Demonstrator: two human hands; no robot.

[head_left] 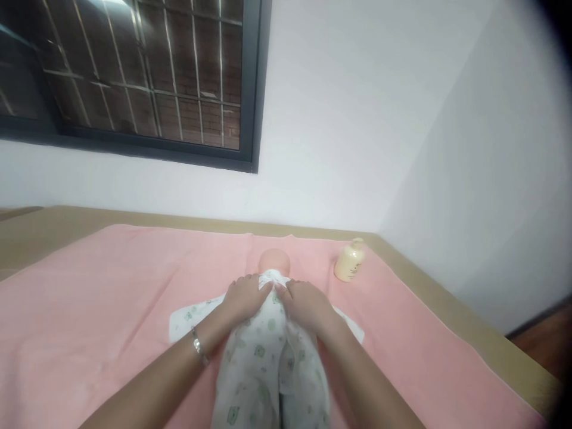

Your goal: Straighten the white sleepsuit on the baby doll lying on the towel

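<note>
A baby doll in a white, green-printed garment lies in front of me, its rounded head at the far end. My left hand rests on the left side of the upper garment, thumb stretched inward and fingers over the shoulder area. On the other side my right hand lies in much the same way. Both thumb tips come close together just below the collar. Fingertips are partly hidden, and no pinch on the cloth can be made out. White sleeves spread out to both sides beneath my forearms.
A pink sheet covers most of the tan surface. A cream pump bottle stands at the back right, beyond my right hand. Behind are a white wall and a dark-framed window with bars.
</note>
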